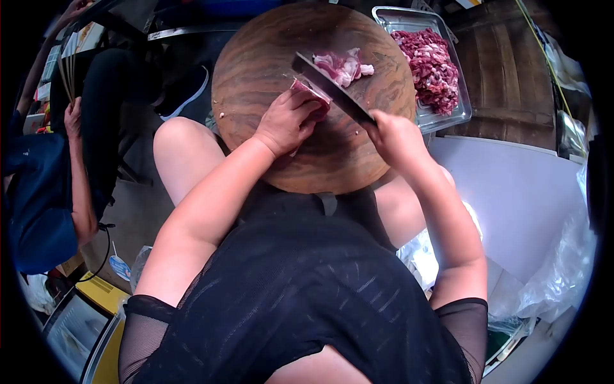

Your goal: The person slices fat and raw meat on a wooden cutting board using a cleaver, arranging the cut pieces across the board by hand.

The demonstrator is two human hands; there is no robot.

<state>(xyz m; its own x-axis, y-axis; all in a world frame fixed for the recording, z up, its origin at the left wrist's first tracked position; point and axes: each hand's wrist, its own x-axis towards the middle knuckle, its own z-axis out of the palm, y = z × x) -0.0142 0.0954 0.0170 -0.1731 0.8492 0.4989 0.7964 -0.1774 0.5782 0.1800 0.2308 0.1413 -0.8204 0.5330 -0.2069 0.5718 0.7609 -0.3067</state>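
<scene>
A round wooden chopping block stands in front of me between my knees. My left hand is closed over a piece of raw meat on the block, and part of that piece is hidden under my fingers. Gripped in my right hand is a cleaver, its blade slanting up to the left right beside the held meat. Several cut slices of pink and white meat lie just beyond the blade.
At the block's right stands a clear tray heaped with small pieces of red meat. A pale grey board and plastic bags are at my right. On the left sits another person, holding thin sticks.
</scene>
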